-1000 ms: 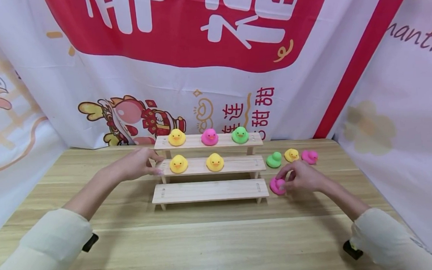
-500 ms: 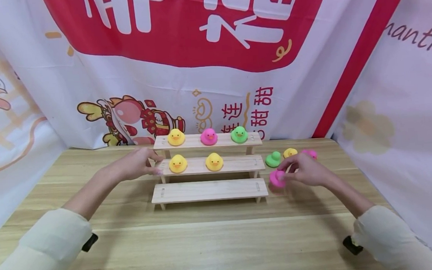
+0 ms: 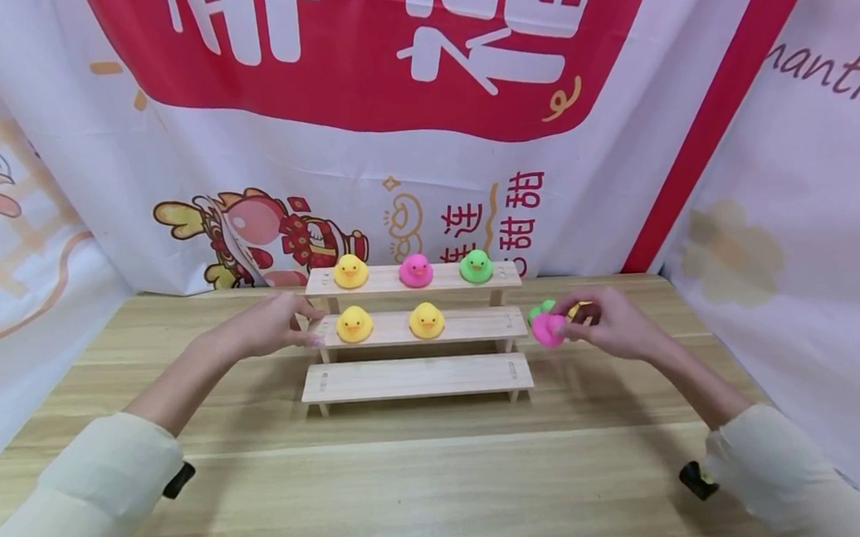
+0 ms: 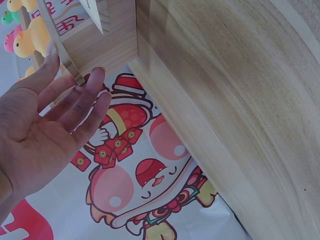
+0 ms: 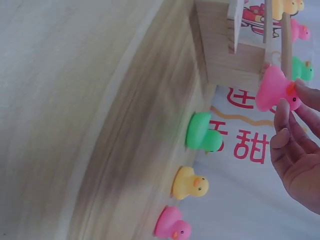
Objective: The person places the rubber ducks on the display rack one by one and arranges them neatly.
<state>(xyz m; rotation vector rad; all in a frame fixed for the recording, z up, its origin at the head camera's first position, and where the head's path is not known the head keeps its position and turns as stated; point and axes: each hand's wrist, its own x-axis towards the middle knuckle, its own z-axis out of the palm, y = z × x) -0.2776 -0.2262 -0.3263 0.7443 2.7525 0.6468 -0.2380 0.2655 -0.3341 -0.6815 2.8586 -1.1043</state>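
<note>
A wooden three-step display stand (image 3: 475, 324) stands on the table. My left hand (image 3: 275, 325) grips the left end of its middle shelf, thumb on top and fingers below, as the left wrist view shows the hand (image 4: 55, 115) there. Off the shelf's right end, my right hand (image 3: 614, 326) pinches a pink rubber duck (image 3: 547, 331) in the air by its head; the right wrist view shows this duck (image 5: 272, 90) between thumb and fingertips. Two yellow ducks, the left one (image 3: 354, 325) and another (image 3: 426, 322), sit on the middle shelf. The bottom shelf (image 3: 415, 378) bears no duck.
On the top shelf sit a yellow duck (image 3: 351, 271), a pink duck (image 3: 416, 271) and a green duck (image 3: 476, 267). Right of the stand, a green duck (image 5: 200, 132), a yellow duck (image 5: 187, 184) and a pink duck (image 5: 171, 223) rest on the table (image 3: 416, 494). Printed cloth hangs behind.
My right hand has lifted the pink duck off the table beside the bottom shelf and raised it to about the middle shelf's height. My left hand has stayed in place.
</note>
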